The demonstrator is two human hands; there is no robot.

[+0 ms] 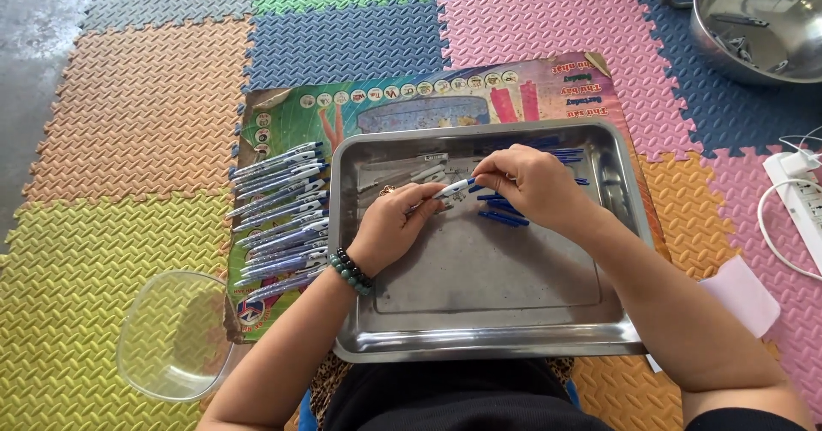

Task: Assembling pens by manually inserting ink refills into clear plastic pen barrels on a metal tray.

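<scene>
Here, a white-and-blue pen (pixel 451 190) is pinched at its two ends between the curled fingers of the left hand (pixel 396 225) and the right hand (pixel 531 184), both closed on it above the far half of a shallow rectangular steel tray (pixel 479 311). Loose blue pen parts (pixel 503 218) are seen just under the right hand, and pale barrels (pixel 398 174) toward the tray's far-left corner. A row of assembled pens (pixel 281 217) is laid beside the tray's left edge on a printed sheet (pixel 411 97), near a clear plastic bowl (pixel 171 337).
</scene>
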